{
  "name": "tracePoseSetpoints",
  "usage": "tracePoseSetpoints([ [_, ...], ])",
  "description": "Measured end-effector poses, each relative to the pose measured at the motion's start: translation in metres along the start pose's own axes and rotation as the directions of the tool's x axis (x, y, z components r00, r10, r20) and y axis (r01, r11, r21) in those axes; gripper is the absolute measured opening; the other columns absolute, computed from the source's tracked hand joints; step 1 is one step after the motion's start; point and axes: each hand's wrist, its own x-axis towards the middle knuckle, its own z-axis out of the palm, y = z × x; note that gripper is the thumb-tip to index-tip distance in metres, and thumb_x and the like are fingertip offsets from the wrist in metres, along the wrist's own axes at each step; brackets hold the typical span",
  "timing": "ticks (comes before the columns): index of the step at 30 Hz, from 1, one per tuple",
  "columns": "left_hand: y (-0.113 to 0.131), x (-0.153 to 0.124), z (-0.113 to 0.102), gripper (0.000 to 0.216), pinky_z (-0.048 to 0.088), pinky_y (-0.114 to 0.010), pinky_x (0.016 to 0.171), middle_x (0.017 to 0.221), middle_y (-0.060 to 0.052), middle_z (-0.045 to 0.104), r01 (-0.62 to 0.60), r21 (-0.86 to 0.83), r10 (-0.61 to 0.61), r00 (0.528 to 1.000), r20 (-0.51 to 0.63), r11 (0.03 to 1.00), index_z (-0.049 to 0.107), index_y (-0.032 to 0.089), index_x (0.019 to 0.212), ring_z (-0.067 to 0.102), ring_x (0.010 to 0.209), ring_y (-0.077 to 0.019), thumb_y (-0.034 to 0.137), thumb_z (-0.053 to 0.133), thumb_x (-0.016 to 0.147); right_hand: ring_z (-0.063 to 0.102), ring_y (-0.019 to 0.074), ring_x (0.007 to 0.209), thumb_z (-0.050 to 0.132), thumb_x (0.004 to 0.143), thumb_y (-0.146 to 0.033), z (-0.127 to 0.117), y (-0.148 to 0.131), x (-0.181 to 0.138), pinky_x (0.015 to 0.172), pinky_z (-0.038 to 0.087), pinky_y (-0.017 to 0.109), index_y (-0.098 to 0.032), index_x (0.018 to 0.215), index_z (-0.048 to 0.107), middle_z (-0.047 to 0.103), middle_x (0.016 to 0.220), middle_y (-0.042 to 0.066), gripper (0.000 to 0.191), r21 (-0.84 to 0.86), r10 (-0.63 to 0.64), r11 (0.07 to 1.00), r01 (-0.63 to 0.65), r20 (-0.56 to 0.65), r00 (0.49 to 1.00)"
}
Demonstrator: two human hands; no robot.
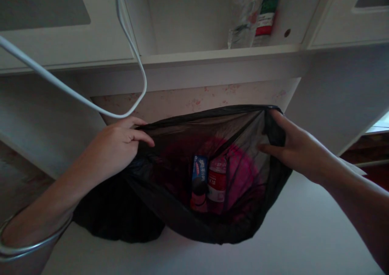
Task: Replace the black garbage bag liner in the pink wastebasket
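A black plastic bag (212,230) hangs between my hands, its mouth stretched wide. My left hand (121,141) pinches the rim on the left side. On the right, my right hand (282,139) grips the opposite edge, thumb inside the opening and fingers partly hidden behind the plastic. Through the opening show a blue snack box (199,170) and a plastic bottle with a red label (216,180), side by side. Behind and around them is something bright pink (243,169), partly veiled by the thin plastic. A loose dark fold of the bag droops beneath my left wrist.
A white cable (91,105) loops down in front of the cabinet, close above my left hand. On the open shelf (188,20) stand a clear plastic packet (244,18) and a green-and-red container (267,15). White panels flank both sides.
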Motion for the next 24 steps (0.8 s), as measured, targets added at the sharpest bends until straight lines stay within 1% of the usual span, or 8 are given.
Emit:
tracePoseSetpoints([
  [5,-0.015,0.004,0.030,0.049,0.052,-0.051,0.108,0.121,-0.014,0.064,0.037,-0.058,-0.026,0.982,0.188,0.998,0.074,0.018,0.112,0.068,0.114,-0.0342,0.057,0.057,0.087,0.075,0.0309,0.118,0.074,0.088,-0.025,0.006,0.011,-0.004,0.086,0.070,0.039,-0.025,0.167,0.022,0.069,0.143,0.010,0.094,0.155,-0.004,0.988,-0.019,0.145,0.989],
  [8,-0.021,0.009,0.045,0.060,0.048,-0.049,0.114,0.133,-0.013,0.062,0.046,-0.165,0.002,0.960,0.281,0.985,0.068,0.019,0.126,0.063,0.126,-0.0344,0.050,0.075,0.075,0.075,0.0307,0.116,0.075,0.087,-0.024,0.013,0.021,-0.003,0.083,0.071,0.039,-0.024,0.167,0.024,0.071,0.141,0.012,0.095,0.249,0.111,0.954,-0.167,0.225,0.968],
  [10,-0.025,0.016,0.054,0.055,0.047,-0.046,0.115,0.134,-0.010,0.067,0.122,-0.300,0.004,0.922,0.386,0.946,0.070,0.021,0.124,0.063,0.128,-0.0325,0.036,0.078,0.071,0.079,0.0301,0.107,0.078,0.084,-0.021,0.020,0.026,0.002,0.078,0.071,0.039,-0.025,0.167,0.027,0.072,0.138,0.013,0.097,0.357,0.305,0.847,-0.395,0.282,0.910],
  [14,-0.030,0.030,0.081,0.048,0.053,-0.040,0.105,0.118,-0.006,0.080,0.589,-0.591,-0.222,0.786,0.576,0.552,0.077,0.023,0.114,0.072,0.114,-0.0306,0.028,0.085,0.067,0.082,0.0265,0.089,0.084,0.076,-0.017,0.041,0.032,0.016,0.072,0.071,0.036,-0.033,0.163,0.035,0.080,0.123,0.009,0.101,0.496,0.571,0.466,-0.733,0.464,0.677],
  [16,-0.034,0.032,0.096,0.046,0.056,-0.040,0.101,0.114,-0.008,0.082,0.682,-0.636,-0.267,0.729,0.630,0.362,0.078,0.022,0.111,0.074,0.107,-0.0301,0.036,0.088,0.068,0.081,0.0258,0.089,0.082,0.083,-0.026,0.053,0.036,0.020,0.077,0.070,0.037,-0.029,0.153,0.052,0.082,0.117,0.009,0.076,0.544,0.535,0.303,-0.782,0.583,0.612],
  [19,-0.040,0.029,0.115,0.048,0.059,-0.043,0.097,0.109,-0.013,0.083,0.725,-0.646,-0.232,0.688,0.687,0.240,0.079,0.018,0.106,0.077,0.099,-0.0312,0.050,0.087,0.070,0.081,0.0285,0.086,0.065,0.096,-0.047,0.069,0.043,0.019,0.086,0.068,0.044,-0.014,0.124,0.073,0.083,0.105,0.016,0.044,0.520,0.448,0.147,-0.841,0.723,0.526],
  [21,-0.044,0.024,0.124,0.051,0.060,-0.046,0.096,0.106,-0.015,0.083,0.758,-0.631,-0.205,0.652,0.730,0.167,0.080,0.017,0.100,0.078,0.098,-0.0329,0.059,0.084,0.071,0.081,0.0304,0.086,0.054,0.100,-0.053,0.077,0.048,0.015,0.091,0.066,0.048,-0.010,0.111,0.077,0.083,0.099,0.018,0.049,0.504,0.424,0.127,-0.854,0.751,0.506],
  [24,-0.048,0.019,0.136,0.057,0.060,-0.049,0.095,0.102,-0.017,0.083,0.779,-0.618,-0.189,0.626,0.757,0.107,0.081,0.016,0.096,0.078,0.097,-0.0346,0.070,0.075,0.076,0.081,0.0334,0.086,0.059,0.096,-0.047,0.088,0.056,0.007,0.093,0.064,0.055,-0.013,0.103,0.078,0.083,0.091,0.016,0.040,0.543,0.396,0.146,-0.827,0.734,0.552],
])
